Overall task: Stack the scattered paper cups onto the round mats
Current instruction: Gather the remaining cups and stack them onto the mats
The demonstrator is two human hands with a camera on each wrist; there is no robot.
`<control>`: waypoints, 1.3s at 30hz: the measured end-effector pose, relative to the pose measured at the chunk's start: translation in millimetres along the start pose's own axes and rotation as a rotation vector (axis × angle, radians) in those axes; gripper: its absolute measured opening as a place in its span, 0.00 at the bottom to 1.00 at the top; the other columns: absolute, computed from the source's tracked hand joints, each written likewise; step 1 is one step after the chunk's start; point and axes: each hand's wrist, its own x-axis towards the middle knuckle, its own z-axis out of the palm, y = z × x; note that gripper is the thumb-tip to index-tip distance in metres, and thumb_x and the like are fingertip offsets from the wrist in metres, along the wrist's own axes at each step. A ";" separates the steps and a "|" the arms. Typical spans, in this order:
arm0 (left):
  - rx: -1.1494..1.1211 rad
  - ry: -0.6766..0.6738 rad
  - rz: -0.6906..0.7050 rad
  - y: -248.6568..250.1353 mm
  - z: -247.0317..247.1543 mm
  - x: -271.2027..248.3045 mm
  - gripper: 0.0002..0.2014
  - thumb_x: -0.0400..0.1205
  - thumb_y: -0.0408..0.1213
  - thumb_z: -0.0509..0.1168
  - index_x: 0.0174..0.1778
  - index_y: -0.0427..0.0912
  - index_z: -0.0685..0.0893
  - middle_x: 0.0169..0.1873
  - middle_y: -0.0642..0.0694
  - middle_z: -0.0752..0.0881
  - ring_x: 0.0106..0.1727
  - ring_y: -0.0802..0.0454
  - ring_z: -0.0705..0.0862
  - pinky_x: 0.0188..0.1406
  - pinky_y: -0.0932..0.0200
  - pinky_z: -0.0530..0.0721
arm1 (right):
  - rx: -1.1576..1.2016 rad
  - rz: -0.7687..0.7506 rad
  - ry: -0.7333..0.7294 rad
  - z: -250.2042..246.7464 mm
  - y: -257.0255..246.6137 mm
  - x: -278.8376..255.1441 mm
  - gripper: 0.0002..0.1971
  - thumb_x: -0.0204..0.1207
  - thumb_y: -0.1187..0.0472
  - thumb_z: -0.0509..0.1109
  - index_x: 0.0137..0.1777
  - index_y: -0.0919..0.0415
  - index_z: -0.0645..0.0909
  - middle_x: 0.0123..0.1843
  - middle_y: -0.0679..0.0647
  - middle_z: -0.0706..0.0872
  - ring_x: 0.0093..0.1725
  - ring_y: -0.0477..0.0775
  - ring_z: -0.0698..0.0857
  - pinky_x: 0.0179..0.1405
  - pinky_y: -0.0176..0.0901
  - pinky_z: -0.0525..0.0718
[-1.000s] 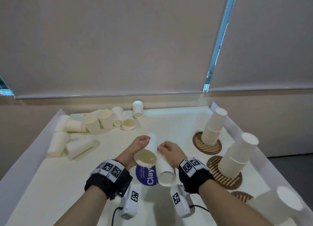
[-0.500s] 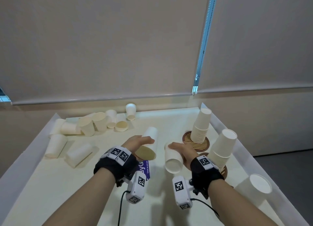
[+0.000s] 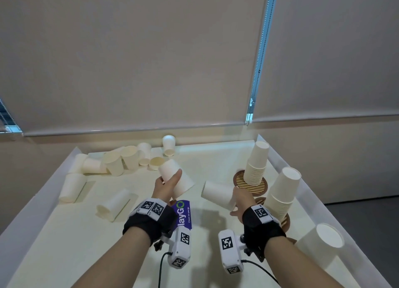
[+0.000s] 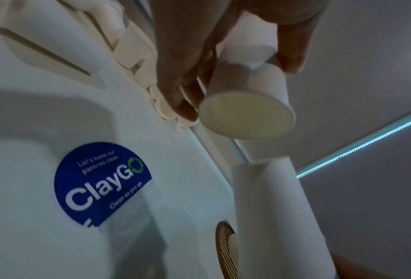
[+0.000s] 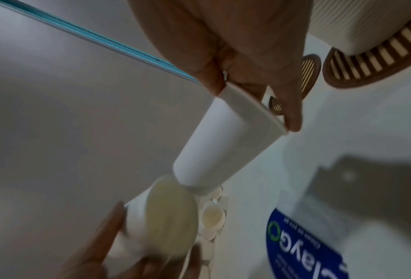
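Observation:
My left hand (image 3: pixel 168 180) grips a white paper cup (image 3: pixel 176 177) held above the table, mouth tilted down toward me; its open mouth (image 4: pixel 246 118) shows in the left wrist view. My right hand (image 3: pixel 234 201) holds a second paper cup (image 3: pixel 217 193) by its rim, lying sideways with the base pointing left (image 5: pixel 226 139). To the right, two tall cup stacks (image 3: pixel 257 164) (image 3: pixel 282 192) stand upside down on round striped mats (image 3: pixel 262 186) (image 3: pixel 285 222). Several scattered cups (image 3: pixel 121 162) lie at the back left.
Two loose cups (image 3: pixel 72 187) (image 3: pixel 114 204) lie on their sides at the left. Another upturned cup stack (image 3: pixel 323 244) stands at the near right. A blue round sticker (image 3: pixel 183 211) marks the white table. Low raised walls (image 3: pixel 280 162) edge the table.
The two hands have drawn apart. The left hand lifted its cup up and away; the right hand carried its cup rightward toward the mats and turned it sideways.

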 end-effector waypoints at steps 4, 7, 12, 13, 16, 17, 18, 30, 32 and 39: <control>-0.148 -0.103 0.035 -11.1 14.9 -4.1 0.36 0.71 0.41 0.76 0.72 0.39 0.68 0.63 0.39 0.80 0.61 0.39 0.82 0.44 0.44 0.87 | 0.437 0.116 -0.212 17.7 -5.7 -7.4 0.21 0.85 0.63 0.54 0.74 0.72 0.67 0.74 0.70 0.72 0.56 0.59 0.76 0.46 0.53 0.81; 0.068 -0.253 0.079 -18.6 36.2 -10.5 0.49 0.53 0.45 0.82 0.72 0.42 0.72 0.57 0.42 0.86 0.58 0.44 0.85 0.41 0.48 0.89 | 0.553 0.153 -0.286 21.3 -16.8 -15.0 0.21 0.88 0.59 0.49 0.74 0.71 0.65 0.71 0.69 0.75 0.59 0.65 0.78 0.48 0.56 0.80; 0.208 -0.362 0.144 -13.9 60.1 -20.2 0.32 0.66 0.37 0.79 0.65 0.44 0.75 0.55 0.44 0.86 0.55 0.47 0.86 0.39 0.51 0.88 | 0.086 0.062 -0.374 -0.3 -41.0 -26.5 0.34 0.79 0.38 0.56 0.76 0.63 0.66 0.71 0.63 0.77 0.67 0.63 0.78 0.62 0.56 0.79; 0.229 -0.392 0.162 -11.3 66.3 -22.0 0.28 0.69 0.35 0.77 0.64 0.44 0.76 0.53 0.44 0.86 0.53 0.48 0.86 0.39 0.52 0.88 | -0.014 0.016 -0.295 -7.3 -45.6 -26.0 0.42 0.71 0.32 0.63 0.77 0.62 0.65 0.71 0.61 0.76 0.68 0.62 0.77 0.65 0.57 0.77; 0.339 -0.482 0.239 0.1 88.3 -30.0 0.28 0.71 0.31 0.76 0.66 0.46 0.75 0.56 0.45 0.85 0.55 0.48 0.86 0.49 0.49 0.89 | -0.152 -0.189 -0.190 -28.4 -61.5 -28.1 0.51 0.54 0.37 0.79 0.75 0.59 0.65 0.66 0.57 0.78 0.65 0.59 0.80 0.65 0.57 0.79; 0.379 -0.507 0.283 4.1 95.4 -32.1 0.31 0.70 0.30 0.75 0.69 0.44 0.73 0.58 0.45 0.84 0.57 0.47 0.85 0.54 0.47 0.87 | -0.235 -0.263 -0.172 -34.0 -65.3 -28.2 0.46 0.55 0.44 0.82 0.71 0.60 0.68 0.62 0.56 0.81 0.61 0.57 0.82 0.63 0.55 0.81; 0.416 -0.535 0.332 7.9 101.8 -34.6 0.35 0.68 0.31 0.76 0.71 0.43 0.71 0.60 0.45 0.83 0.59 0.47 0.84 0.59 0.47 0.85 | -0.319 -0.321 -0.122 -38.9 -68.0 -28.2 0.38 0.58 0.51 0.82 0.67 0.61 0.72 0.58 0.56 0.83 0.59 0.57 0.83 0.60 0.52 0.83; 1.038 -0.223 0.476 2.2 68.2 3.5 0.16 0.75 0.36 0.72 0.59 0.44 0.84 0.63 0.48 0.82 0.64 0.51 0.80 0.55 0.65 0.73 | 0.353 -0.469 0.814 -103.1 -53.6 22.3 0.37 0.59 0.65 0.81 0.69 0.62 0.68 0.68 0.61 0.78 0.66 0.60 0.80 0.69 0.46 0.76; 1.147 -0.168 0.426 -5.1 51.1 15.8 0.16 0.74 0.34 0.72 0.58 0.44 0.84 0.65 0.46 0.79 0.64 0.49 0.79 0.56 0.62 0.76 | 0.371 -0.361 0.808 -106.4 -41.4 34.3 0.39 0.60 0.65 0.82 0.70 0.62 0.67 0.70 0.61 0.77 0.67 0.62 0.79 0.71 0.51 0.76; 1.521 -0.057 0.218 -35.3 -4.2 58.4 0.23 0.75 0.35 0.68 0.66 0.54 0.76 0.78 0.47 0.59 0.76 0.44 0.64 0.72 0.54 0.72 | 0.151 -0.053 0.613 -89.2 9.9 59.5 0.41 0.61 0.67 0.81 0.73 0.64 0.66 0.72 0.66 0.75 0.70 0.69 0.75 0.70 0.60 0.73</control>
